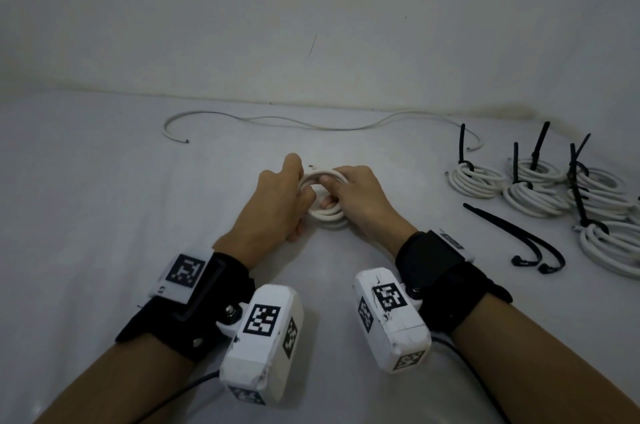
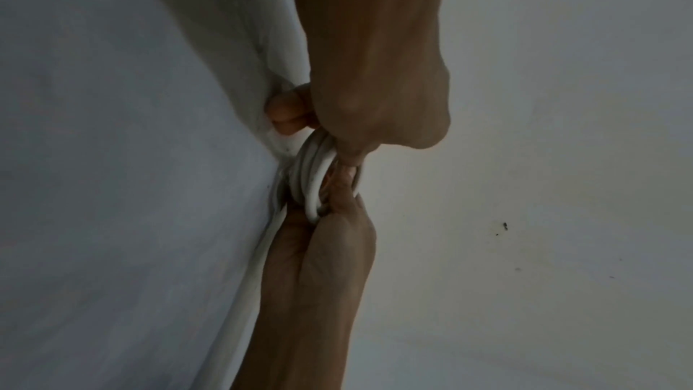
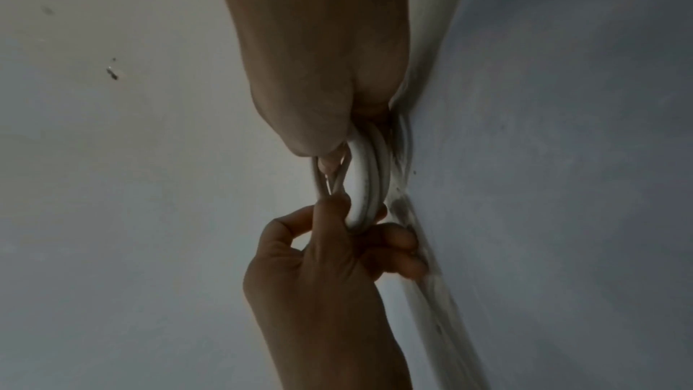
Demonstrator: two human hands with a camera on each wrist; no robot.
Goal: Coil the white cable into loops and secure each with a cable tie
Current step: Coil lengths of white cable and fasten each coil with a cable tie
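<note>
1. A coil of white cable point(image 1: 325, 212) is gripped from both sides at the middle of the white surface point(image 1: 104, 215), with its lower loops resting on that surface.
2. The left side of the coil is clasped by the left hand point(image 1: 273, 205), whose fingers are curled round the loops; in the right wrist view the strands point(image 3: 365, 189) are seen pinched between its thumb and fingers.
3. The right side is held by the right hand point(image 1: 360, 198), its fingers hooked over and through the loops.
4. No cable tie is seen on this coil.
5. A loose white cable point(image 1: 311, 123) is laid in a long wavy line beyond the hands, near the wall, well apart from them.
6. Two loose black cable ties point(image 1: 519, 240) are lying to the right of the right hand.
7. Further right, several finished coils point(image 1: 474, 181) are grouped together, each bound by a black tie with its tail sticking up.
8. Nothing is placed between the hands and the loose ties.
</note>
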